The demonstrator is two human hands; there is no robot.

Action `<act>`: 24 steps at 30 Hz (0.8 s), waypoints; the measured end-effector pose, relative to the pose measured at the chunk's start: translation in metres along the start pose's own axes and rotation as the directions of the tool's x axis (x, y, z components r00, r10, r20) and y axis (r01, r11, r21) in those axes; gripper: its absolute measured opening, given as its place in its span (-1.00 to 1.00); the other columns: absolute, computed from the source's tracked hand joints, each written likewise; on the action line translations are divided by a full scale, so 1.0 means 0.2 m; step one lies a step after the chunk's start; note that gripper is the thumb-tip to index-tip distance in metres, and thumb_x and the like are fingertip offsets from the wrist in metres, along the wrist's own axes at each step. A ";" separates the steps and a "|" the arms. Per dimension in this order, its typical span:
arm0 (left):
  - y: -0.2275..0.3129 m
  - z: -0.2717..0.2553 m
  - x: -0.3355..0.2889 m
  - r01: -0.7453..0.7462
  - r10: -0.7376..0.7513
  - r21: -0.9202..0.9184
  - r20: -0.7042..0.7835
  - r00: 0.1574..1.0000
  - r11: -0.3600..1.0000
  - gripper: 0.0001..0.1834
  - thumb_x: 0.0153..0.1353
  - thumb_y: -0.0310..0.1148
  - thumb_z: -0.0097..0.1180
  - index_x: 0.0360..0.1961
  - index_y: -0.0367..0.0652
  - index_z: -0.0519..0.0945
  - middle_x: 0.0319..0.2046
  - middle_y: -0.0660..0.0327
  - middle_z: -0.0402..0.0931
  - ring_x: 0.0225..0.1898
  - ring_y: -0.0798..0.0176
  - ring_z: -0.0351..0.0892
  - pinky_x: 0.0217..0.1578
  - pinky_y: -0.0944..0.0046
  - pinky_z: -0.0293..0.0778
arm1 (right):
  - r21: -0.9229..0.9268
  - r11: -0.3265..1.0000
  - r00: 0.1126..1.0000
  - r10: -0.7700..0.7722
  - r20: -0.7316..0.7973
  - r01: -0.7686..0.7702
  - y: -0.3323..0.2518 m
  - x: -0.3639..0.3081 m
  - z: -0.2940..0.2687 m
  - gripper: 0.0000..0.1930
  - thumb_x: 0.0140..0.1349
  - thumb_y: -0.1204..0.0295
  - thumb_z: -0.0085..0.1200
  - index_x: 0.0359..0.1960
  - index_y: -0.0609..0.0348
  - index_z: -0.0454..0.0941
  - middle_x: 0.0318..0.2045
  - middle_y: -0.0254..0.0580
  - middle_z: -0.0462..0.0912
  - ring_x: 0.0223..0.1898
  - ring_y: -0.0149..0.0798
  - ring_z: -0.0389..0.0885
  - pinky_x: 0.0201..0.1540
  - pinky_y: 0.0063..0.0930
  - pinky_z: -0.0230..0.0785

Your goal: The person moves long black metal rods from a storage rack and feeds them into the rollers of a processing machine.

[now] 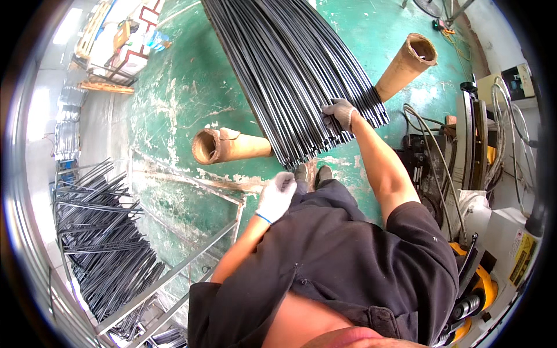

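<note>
A wide layer of long black metal bars point(290, 69) lies side by side, its uneven near ends pointing toward me. My right hand point(340, 113), in a pale knit glove, rests over these near ends. Its fingers are bent down onto a bar, and their tips are partly hidden. Held in front of my body, short of the bar ends, my left hand point(275, 196) wears a whitish glove with a blue cuff edge. Its fingers curl inward, and no object shows in them. Brown cardboard tubes stick out from under the bars, one on the left point(241, 146) and one on the right point(406, 66).
At lower left, a heap of black bars point(110, 243) lies beside a metal frame point(168, 275). Machinery with looping cables point(432, 162) stands close on my right. Boxes and pallets point(125, 52) are at far left. The green floor point(180, 87) is worn and scuffed.
</note>
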State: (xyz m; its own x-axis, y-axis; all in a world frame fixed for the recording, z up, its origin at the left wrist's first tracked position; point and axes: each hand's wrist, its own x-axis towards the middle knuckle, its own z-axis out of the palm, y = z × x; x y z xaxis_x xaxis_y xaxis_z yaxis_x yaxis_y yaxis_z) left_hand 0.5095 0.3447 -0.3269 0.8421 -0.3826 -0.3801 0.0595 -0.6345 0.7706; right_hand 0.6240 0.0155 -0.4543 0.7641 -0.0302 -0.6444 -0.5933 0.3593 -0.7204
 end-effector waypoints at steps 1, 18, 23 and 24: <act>0.03 -0.01 0.05 -0.017 0.017 0.003 0.020 1.000 1.000 -0.75 0.38 -0.31 0.21 -0.06 -0.27 0.67 -0.21 -0.04 0.74 -0.11 0.11 0.78 -0.03 0.15 0.64 | -0.130 0.990 0.995 -0.058 -0.084 0.047 0.03 0.01 0.01 -0.68 0.45 0.24 0.22 -0.21 0.32 0.57 -0.55 -0.22 0.60 -0.66 -0.28 0.52 -0.60 -0.28 0.44; 0.08 0.35 1.12 0.670 -0.084 -0.730 0.665 0.742 0.137 -0.62 0.60 -0.15 -0.08 -0.04 -0.34 0.52 -0.22 -0.03 0.62 -0.20 -0.09 0.67 -0.08 -0.14 0.66 | -0.423 0.461 0.562 0.221 -0.797 -0.780 1.38 -2.68 0.50 -0.59 0.27 0.06 0.33 -0.14 0.16 0.61 -0.23 0.20 0.74 -0.09 0.25 0.71 -0.02 0.06 0.53; 0.01 0.49 0.91 0.679 -0.079 -0.704 0.680 0.729 0.210 -0.75 0.52 -0.36 -0.04 -0.17 -0.36 0.56 -0.34 -0.01 0.61 -0.31 -0.05 0.66 -0.19 -0.07 0.67 | -0.320 0.540 0.256 -0.193 -0.947 -0.778 1.53 -2.51 0.73 -0.80 0.08 0.27 0.34 -0.40 0.05 0.60 -0.44 -0.02 0.70 -0.28 0.16 0.70 -0.18 0.00 0.52; 0.04 0.48 0.84 0.705 -0.067 -0.665 0.714 0.697 0.246 -0.77 0.51 -0.37 -0.03 -0.15 -0.36 0.56 -0.33 -0.01 0.61 -0.28 -0.04 0.65 -0.14 -0.09 0.64 | -0.321 0.550 0.246 -0.207 -0.947 -0.771 1.56 -2.53 0.76 -0.84 0.05 0.29 0.31 -0.45 0.01 0.58 -0.46 -0.07 0.69 -0.31 0.10 0.71 -0.22 -0.01 0.51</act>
State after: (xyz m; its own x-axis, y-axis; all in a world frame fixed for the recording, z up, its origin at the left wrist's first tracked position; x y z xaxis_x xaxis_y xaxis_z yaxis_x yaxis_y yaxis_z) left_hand 0.6003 0.2109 -0.4335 0.2004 -0.7033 -0.6821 0.9649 0.0211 0.2617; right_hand 0.0900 0.2846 -0.3133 0.0712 -0.9650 -0.2526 -0.9968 -0.0783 0.0179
